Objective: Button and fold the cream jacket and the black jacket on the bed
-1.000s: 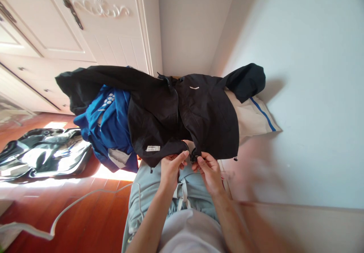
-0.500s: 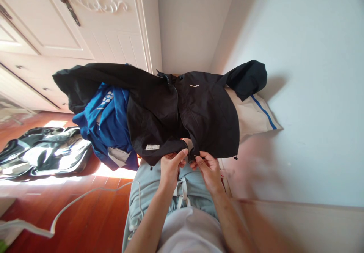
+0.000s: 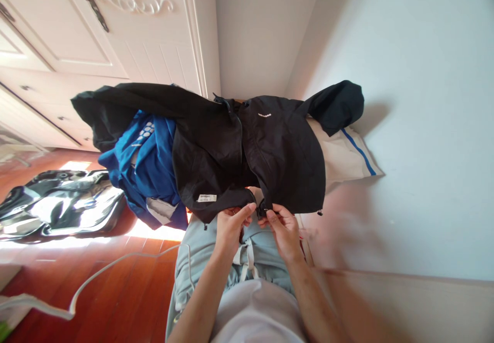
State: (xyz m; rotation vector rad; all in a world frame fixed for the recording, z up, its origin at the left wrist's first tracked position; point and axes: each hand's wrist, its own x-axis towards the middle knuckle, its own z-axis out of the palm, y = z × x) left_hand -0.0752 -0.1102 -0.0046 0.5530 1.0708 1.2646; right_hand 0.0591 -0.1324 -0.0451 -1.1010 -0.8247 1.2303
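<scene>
A black jacket point(image 3: 285, 152) lies spread in front of me, its front parted along the zipper and its sleeves out to both sides. My left hand point(image 3: 231, 227) pinches the bottom corner of the left front edge. With thumb and fingers, my right hand point(image 3: 283, 230) grips the lower end of the other zipper edge. The two edges are close together but apart. A white label point(image 3: 207, 198) shows near the left hem, and small white lettering marks the right chest. What exactly sits under the fingertips is partly hidden.
Left of the jacket is a crumpled blue garment point(image 3: 154, 147). A beige cloth with a blue stripe point(image 3: 347, 152) lies under the right sleeve. An open suitcase point(image 3: 57, 204) and a white cable point(image 3: 116, 260) are on the wooden floor. A white wardrobe point(image 3: 154, 50) stands behind; a wall is at right.
Almost nothing differs. My right hand has shifted very slightly at the zipper end; both hands keep hold of the jacket edges.
</scene>
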